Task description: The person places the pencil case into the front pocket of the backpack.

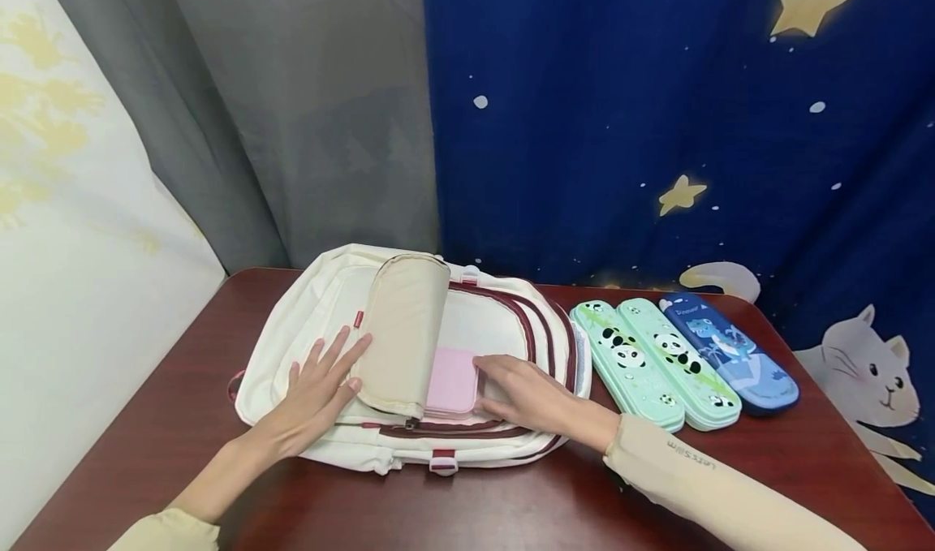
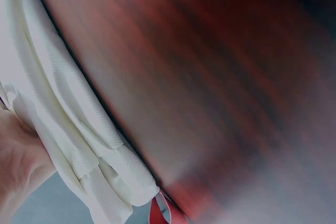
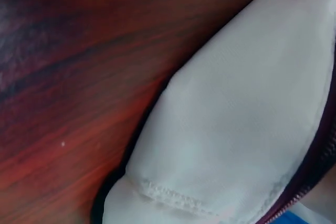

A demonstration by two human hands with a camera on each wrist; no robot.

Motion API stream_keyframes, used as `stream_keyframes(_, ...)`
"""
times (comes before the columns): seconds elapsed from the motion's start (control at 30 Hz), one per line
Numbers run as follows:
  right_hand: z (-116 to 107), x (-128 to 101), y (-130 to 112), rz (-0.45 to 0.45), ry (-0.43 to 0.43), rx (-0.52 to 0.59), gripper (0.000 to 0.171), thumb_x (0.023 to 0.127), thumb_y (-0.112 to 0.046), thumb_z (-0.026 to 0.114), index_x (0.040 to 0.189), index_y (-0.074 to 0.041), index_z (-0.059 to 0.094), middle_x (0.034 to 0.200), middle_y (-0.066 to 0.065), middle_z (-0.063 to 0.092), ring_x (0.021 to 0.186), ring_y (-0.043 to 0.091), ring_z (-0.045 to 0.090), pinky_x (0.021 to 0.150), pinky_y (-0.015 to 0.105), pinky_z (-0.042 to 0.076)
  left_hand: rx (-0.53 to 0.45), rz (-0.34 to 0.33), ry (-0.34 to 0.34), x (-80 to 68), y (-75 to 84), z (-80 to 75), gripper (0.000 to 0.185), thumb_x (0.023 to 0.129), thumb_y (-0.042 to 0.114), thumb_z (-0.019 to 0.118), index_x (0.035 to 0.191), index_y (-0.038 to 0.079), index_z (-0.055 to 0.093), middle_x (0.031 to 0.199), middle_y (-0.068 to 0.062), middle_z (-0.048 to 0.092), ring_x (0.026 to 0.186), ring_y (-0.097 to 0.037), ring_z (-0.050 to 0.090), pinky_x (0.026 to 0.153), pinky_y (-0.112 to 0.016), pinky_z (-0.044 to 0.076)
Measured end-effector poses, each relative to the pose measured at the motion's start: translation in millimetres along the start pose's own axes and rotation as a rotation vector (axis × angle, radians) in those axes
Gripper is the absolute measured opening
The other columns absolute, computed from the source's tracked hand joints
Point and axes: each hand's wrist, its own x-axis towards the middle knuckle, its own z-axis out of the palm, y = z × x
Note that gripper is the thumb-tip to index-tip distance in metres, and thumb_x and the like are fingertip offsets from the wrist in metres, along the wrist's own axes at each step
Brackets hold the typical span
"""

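A cream backpack with dark red zips lies flat on the table, its front pocket flap folded over to the left. My left hand rests at the flap's left edge with its fingers spread. Inside the opened pocket lies a pink, square, rounded-corner item, partly covered by the flap. With thumb and fingers, my right hand grips this item at its right edge. In the left wrist view, part of the left hand shows beside the backpack's white fabric. The right wrist view has the bag's side and zip.
Right of the backpack, two mint-green panda pencil cases and a blue dinosaur pencil case lie side by side on the dark red wooden table. Grey and blue star-patterned curtains hang behind the table's back edge.
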Motion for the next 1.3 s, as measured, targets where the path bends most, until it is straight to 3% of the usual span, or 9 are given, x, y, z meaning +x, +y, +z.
stream_keyframes(0.5, 5.2, 12.8, -8.4, -0.026, 0.023, 0.035, 0.055, 0.084, -0.029, 0.069, 0.123, 0.006, 0.054, 0.117, 0.015, 0.061, 0.108, 0.024, 0.057, 0.094, 0.035, 0.042, 0.032, 0.017, 0.018, -0.5, 4.4, 0.2, 0.055, 0.097, 0.037, 0.044, 0.148, 0.036, 0.023, 0.155, -0.009, 0.012, 0.136, -0.043, -0.006, 0.086, -0.077, 0.005)
stream_keyframes(0.7, 4.9, 9.8, -9.3, -0.018, 0.039, 0.001, 0.055, 0.084, -0.030, 0.069, 0.123, 0.006, 0.054, 0.116, 0.014, 0.061, 0.108, 0.023, 0.057, 0.093, 0.034, 0.042, 0.048, 0.053, 0.030, 4.9, 8.3, 2.8, 0.056, 0.097, 0.037, 0.044, 0.148, 0.035, 0.023, 0.154, -0.004, 0.014, 0.138, -0.038, -0.004, 0.085, -0.077, 0.003)
stream_keyframes(0.87, 5.4, 10.0, -8.6, -0.042, 0.035, -0.053, 0.054, 0.085, -0.031, 0.068, 0.123, 0.004, 0.054, 0.113, 0.012, 0.062, 0.106, 0.022, 0.058, 0.093, 0.032, 0.042, 0.048, 0.041, 0.028, 6.6, 9.2, 5.6, 0.056, 0.097, 0.038, 0.043, 0.148, 0.035, 0.022, 0.154, -0.003, 0.017, 0.139, -0.034, -0.001, 0.085, -0.078, 0.002)
stream_keyframes(1.0, 4.5, 15.3, -11.6, -0.054, -0.005, -0.098, 0.052, 0.087, -0.034, 0.065, 0.123, 0.001, 0.054, 0.111, 0.009, 0.062, 0.105, 0.019, 0.057, 0.091, 0.030, 0.043, 0.053, -0.005, 0.013, 2.8, 8.5, 4.0, 0.056, 0.097, 0.040, 0.042, 0.148, 0.036, 0.021, 0.154, -0.003, 0.018, 0.140, -0.032, 0.000, 0.085, -0.078, 0.000)
stream_keyframes(1.13, -4.7, 21.7, -15.0, -0.039, -0.105, -0.151, 0.049, 0.088, -0.034, 0.062, 0.124, -0.002, 0.054, 0.110, 0.007, 0.062, 0.103, 0.017, 0.058, 0.088, 0.029, 0.045, 0.068, -0.033, -0.001, 0.3, 6.9, 1.8, 0.056, 0.097, 0.042, 0.041, 0.149, 0.035, 0.019, 0.154, -0.004, 0.017, 0.140, -0.032, 0.001, 0.085, -0.078, 0.001)
stream_keyframes(1.3, -23.3, 16.0, -10.4, 0.012, -0.209, -0.183, 0.051, 0.089, -0.034, 0.061, 0.130, -0.005, 0.053, 0.122, 0.005, 0.059, 0.111, 0.018, 0.054, 0.092, 0.031, 0.043, 0.097, -0.040, -0.013, 0.6, 7.2, 2.4, 0.057, 0.098, 0.044, 0.038, 0.149, 0.034, 0.016, 0.154, -0.006, 0.016, 0.139, -0.034, 0.001, 0.084, -0.078, 0.003)
